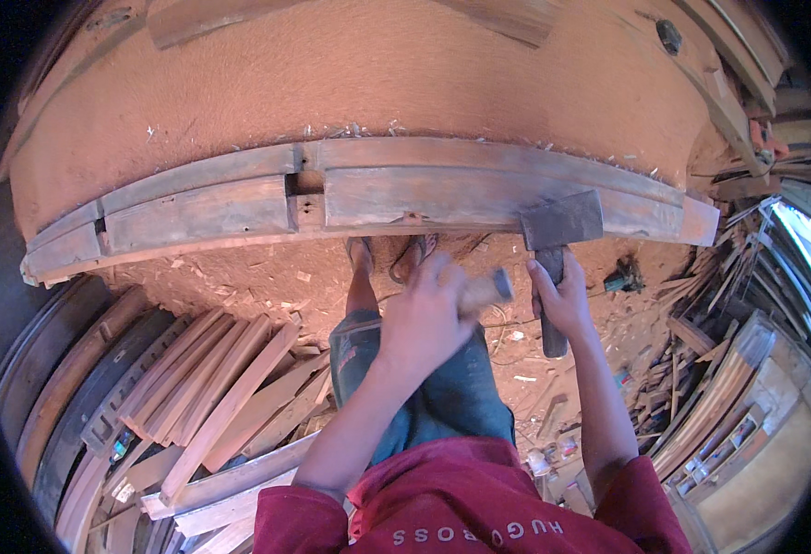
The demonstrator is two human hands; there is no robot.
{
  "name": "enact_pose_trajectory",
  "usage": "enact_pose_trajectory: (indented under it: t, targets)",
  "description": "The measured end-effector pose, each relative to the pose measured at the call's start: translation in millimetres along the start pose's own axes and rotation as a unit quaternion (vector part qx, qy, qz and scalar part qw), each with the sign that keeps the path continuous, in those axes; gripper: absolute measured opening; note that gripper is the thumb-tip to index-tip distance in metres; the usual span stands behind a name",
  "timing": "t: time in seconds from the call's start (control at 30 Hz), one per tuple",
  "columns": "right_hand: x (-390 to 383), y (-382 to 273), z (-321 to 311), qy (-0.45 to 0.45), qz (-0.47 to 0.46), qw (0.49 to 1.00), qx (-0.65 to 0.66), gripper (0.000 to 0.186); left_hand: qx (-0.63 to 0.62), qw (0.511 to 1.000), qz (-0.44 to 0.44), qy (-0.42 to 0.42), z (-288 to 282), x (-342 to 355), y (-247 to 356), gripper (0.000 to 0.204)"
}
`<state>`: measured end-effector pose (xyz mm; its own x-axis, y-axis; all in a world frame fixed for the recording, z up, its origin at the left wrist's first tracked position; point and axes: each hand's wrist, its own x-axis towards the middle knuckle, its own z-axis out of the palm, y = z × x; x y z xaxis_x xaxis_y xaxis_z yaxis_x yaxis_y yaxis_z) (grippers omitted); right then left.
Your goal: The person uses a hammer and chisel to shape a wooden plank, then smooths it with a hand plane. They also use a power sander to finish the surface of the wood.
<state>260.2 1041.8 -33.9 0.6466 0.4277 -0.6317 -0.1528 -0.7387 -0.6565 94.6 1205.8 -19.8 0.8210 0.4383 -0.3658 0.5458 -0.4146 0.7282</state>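
A long weathered wooden beam (239, 208) with notches lies across the view on a sawdust-covered surface (378, 74). My right hand (562, 300) grips the dark handle of a hatchet (562, 222), whose grey metal head rests against the beam's near face at the right. My left hand (424, 319) is closed around a pale wooden-handled tool (486, 289), a little below the beam and left of the hatchet. What the tool's working end looks like is hidden by my hand.
Stacked planks (211, 388) lie on the ground at the lower left. More timber and scrap (728, 388) pile up at the right. Wood chips litter the reddish ground (267, 286). My feet in sandals (396, 254) stand just below the beam.
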Motion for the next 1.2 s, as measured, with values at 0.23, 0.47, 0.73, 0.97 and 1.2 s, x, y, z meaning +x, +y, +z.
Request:
enact_pose_trajectory:
  t: [0.23, 0.47, 0.73, 0.97, 1.2]
  targets:
    - [-21, -7, 2, 0.054, -0.023, 0.998, 0.004, 0.028, -0.143, 0.946, 0.29, 0.008, -8, 23, 26, 0.046]
    - [-61, -39, -6, 0.175, -0.072, 0.978, -0.083, 0.022, -0.196, 0.9, 0.364, 0.142, 9, 62, 16, 0.035]
    - [-64, -39, -13, 0.147, -0.102, 0.97, -0.164, 0.026, -0.222, 0.889, 0.372, 0.149, 2, 69, 13, 0.029]
    - [-74, -34, -6, 0.152, -0.08, 0.983, -0.069, 0.027, -0.253, 0.875, 0.367, 0.189, -3, 71, 10, 0.025]
    - [-78, -50, -2, 0.171, -0.031, 0.984, -0.05, 0.018, -0.26, 0.873, 0.361, 0.201, -4, 70, 10, 0.023]
